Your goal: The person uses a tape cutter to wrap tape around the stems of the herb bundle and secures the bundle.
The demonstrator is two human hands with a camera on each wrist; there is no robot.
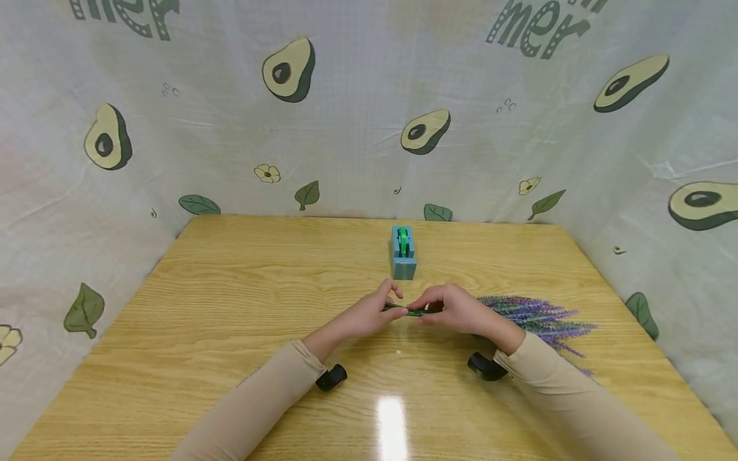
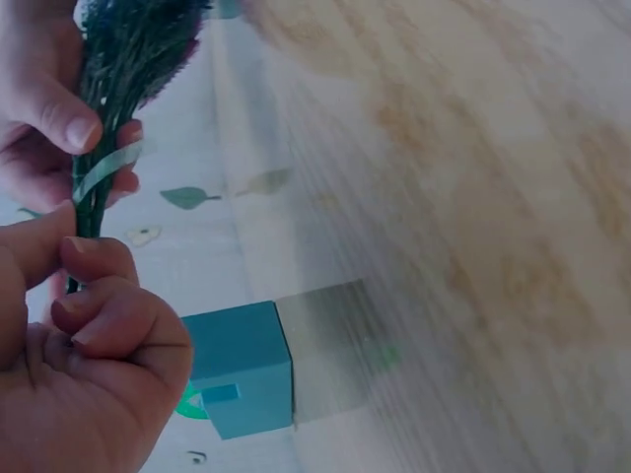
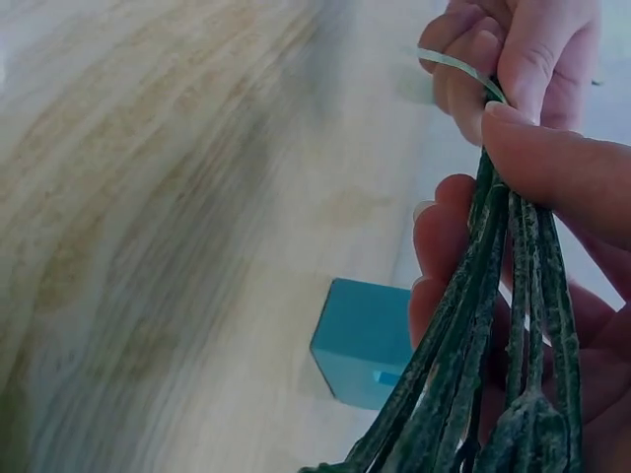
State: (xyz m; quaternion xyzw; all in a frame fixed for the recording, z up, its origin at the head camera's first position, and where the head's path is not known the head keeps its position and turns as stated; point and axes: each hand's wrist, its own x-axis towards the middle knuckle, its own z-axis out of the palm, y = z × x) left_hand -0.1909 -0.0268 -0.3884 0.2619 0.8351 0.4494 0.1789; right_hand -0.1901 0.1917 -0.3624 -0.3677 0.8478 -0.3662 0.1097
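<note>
A bunch of lavender (image 1: 539, 320) extends to the right under my right forearm, with its dark green stems (image 3: 473, 296) gathered together. My right hand (image 1: 455, 308) holds the stems between thumb and fingers. Facing it, my left hand (image 1: 369, 312) pinches the stem ends with thumb and index finger, its other fingers curled in the left wrist view. A pale strip of tape (image 2: 110, 169) crosses the stems between the two hands, one end sticking out free.
Beyond the hands stands a blue tape dispenser (image 1: 404, 267) with a green tape roll (image 1: 403, 240). A wooden table (image 1: 259, 275) lies beneath, enclosed by an avocado-print cloth (image 1: 357, 147) at the back and sides. Black devices (image 1: 331, 378) sit at both wrists.
</note>
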